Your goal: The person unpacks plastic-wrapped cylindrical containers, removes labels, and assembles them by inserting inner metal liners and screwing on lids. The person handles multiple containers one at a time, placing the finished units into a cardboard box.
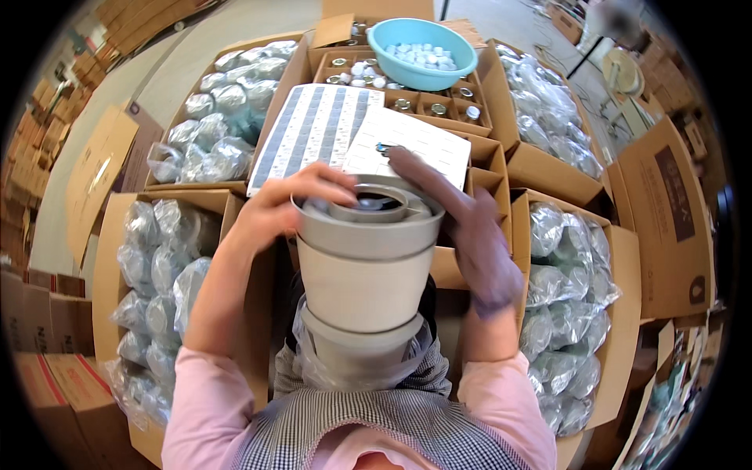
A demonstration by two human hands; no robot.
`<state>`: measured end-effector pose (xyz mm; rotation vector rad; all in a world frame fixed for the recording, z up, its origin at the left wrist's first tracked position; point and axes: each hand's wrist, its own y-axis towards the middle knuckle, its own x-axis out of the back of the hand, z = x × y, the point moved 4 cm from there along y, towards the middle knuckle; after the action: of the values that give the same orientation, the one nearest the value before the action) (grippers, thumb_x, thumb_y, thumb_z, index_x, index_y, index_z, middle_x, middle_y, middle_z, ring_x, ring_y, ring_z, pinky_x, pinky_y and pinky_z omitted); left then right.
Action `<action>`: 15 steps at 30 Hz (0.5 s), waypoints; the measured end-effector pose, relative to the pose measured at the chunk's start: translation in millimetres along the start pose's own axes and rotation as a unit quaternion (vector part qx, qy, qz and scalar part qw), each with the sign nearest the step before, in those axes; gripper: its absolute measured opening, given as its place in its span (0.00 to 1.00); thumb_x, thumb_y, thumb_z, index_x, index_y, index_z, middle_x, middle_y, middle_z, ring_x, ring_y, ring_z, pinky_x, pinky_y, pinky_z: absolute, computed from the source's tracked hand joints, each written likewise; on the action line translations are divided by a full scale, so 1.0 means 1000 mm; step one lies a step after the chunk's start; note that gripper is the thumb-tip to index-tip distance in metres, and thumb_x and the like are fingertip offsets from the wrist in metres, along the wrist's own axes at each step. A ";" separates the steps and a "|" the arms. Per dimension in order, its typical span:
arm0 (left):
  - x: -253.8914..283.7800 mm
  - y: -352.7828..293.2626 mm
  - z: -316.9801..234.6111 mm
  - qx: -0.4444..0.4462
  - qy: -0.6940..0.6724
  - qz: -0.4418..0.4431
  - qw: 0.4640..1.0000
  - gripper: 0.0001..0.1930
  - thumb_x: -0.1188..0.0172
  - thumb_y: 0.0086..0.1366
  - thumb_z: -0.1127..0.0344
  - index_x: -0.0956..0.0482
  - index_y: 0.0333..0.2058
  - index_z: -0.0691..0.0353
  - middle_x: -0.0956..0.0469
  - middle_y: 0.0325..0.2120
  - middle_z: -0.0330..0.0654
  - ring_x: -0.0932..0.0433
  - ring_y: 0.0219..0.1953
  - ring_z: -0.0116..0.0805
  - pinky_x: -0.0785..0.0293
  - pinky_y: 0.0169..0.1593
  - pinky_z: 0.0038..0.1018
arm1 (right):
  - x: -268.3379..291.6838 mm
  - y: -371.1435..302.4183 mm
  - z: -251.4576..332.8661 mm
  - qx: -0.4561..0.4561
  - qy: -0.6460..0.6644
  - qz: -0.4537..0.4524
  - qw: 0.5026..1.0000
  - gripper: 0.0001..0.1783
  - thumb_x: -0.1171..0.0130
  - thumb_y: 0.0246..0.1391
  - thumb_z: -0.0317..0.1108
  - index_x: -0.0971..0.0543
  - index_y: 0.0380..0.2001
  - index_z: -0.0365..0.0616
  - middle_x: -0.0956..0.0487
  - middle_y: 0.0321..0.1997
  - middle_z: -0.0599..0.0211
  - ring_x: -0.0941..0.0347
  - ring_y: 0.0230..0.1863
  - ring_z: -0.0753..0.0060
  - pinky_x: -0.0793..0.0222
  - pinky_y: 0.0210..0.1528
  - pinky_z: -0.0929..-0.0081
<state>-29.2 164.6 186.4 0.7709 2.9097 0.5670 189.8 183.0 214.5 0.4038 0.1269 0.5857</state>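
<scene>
A grey tapered plastic tub stands upright before me, with a round inner ring and dark opening at its top. Under it sits a similar grey tub, partly wrapped in clear plastic, between my legs. My left hand is bare, its fingers stretched over the tub's left rim towards the ring; its thumb is hard to make out. My right hand, in a dark grey glove, is smeared by motion along the right rim. Its extended fingers reach past the tub's far edge, over a white printed sheet.
Cartons with plastic-wrapped jars flank me, such as the left carton and right carton. A light-blue basin of small white pieces rests on a divided box with lidded glass jars. A blue-and-white label sheet lies nearer.
</scene>
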 end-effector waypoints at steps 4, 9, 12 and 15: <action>0.027 0.002 0.026 -0.002 -0.018 -0.188 0.982 0.32 0.58 0.70 0.44 0.29 0.60 0.66 0.37 0.64 0.51 0.38 0.66 0.40 0.46 0.67 0.40 | 0.021 0.013 0.001 -0.012 0.032 -0.060 0.998 0.36 0.73 0.68 0.52 0.27 0.58 0.35 0.28 0.62 0.49 0.36 0.67 0.57 0.44 0.69 0.65; 0.020 0.004 0.040 -0.011 0.203 -0.100 0.974 0.37 0.62 0.69 0.35 0.25 0.58 0.62 0.42 0.67 0.51 0.47 0.70 0.48 0.53 0.70 0.43 | 0.001 0.002 0.017 0.056 -0.171 0.063 0.982 0.30 0.65 0.63 0.45 0.24 0.53 0.34 0.24 0.57 0.50 0.32 0.64 0.56 0.42 0.67 0.65; 0.014 0.005 0.032 0.045 0.111 -0.250 0.961 0.36 0.67 0.74 0.39 0.27 0.60 0.64 0.42 0.67 0.51 0.46 0.70 0.48 0.53 0.71 0.42 | 0.016 0.004 0.000 -0.054 -0.176 -0.087 0.979 0.24 0.55 0.59 0.25 0.27 0.58 0.36 0.25 0.58 0.49 0.31 0.63 0.56 0.40 0.66 0.67; -0.014 0.011 0.004 -0.125 0.101 -0.123 0.979 0.37 0.67 0.74 0.39 0.27 0.58 0.67 0.40 0.66 0.53 0.44 0.70 0.43 0.51 0.70 0.40 | 0.015 0.011 -0.019 -0.008 -0.127 -0.046 0.991 0.25 0.54 0.60 0.30 0.29 0.60 0.35 0.26 0.60 0.47 0.31 0.63 0.54 0.39 0.66 0.66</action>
<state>-11.1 167.8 186.9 0.3340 2.9627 1.0094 192.2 206.6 201.6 0.4507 -0.1031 0.4406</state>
